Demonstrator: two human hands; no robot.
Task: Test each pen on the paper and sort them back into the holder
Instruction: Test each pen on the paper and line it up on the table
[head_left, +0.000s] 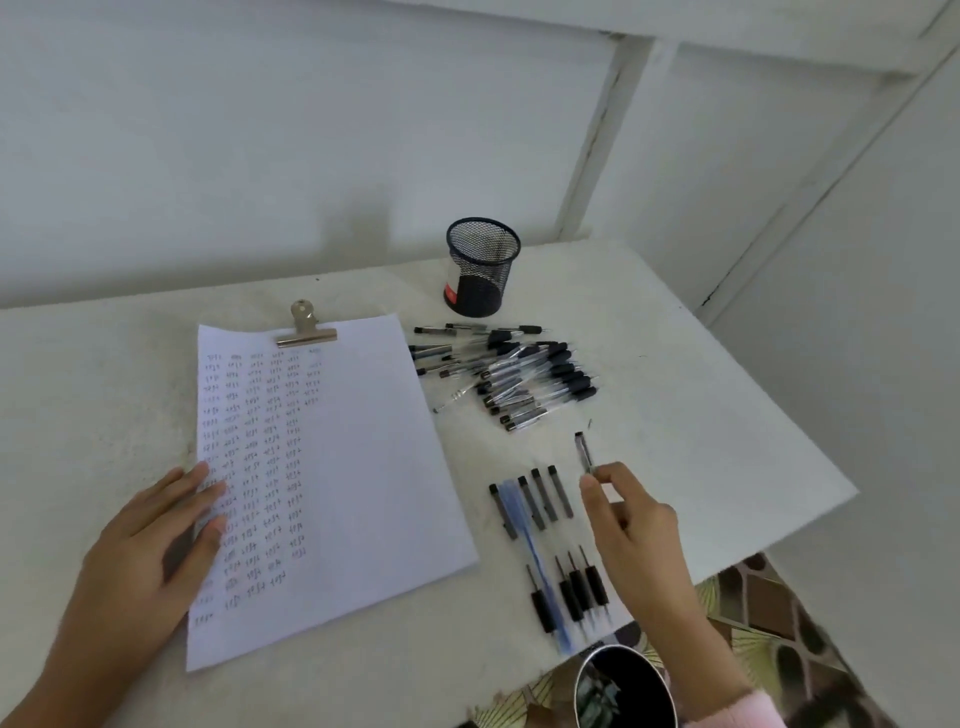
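The right hand (631, 519) pinches one pen (584, 452) between thumb and fingertips, its capped end pointing away toward the far side of the counter (701, 415). Just left of that hand, a row of pens (545, 525) lies side by side near the counter's near right edge, one of them blue and the rest dark. Farther back, a loose pile of pens (514, 376) sits between that row and the black mesh holder (480, 267), which stands upright near the far edge with a small red label low on its side, too small to read. The left hand (156, 540) rests flat and open, fingers spread on the left edge of the paper (353, 467), holding nothing. The sheet lies toward the middle of the counter, clamped at its far end by a metal clip (306, 325), and columns of small blue test marks fill its left half; none can be read as words. A dark round cup (623, 686) shows at the near right corner, beside a pink sleeve (737, 712)
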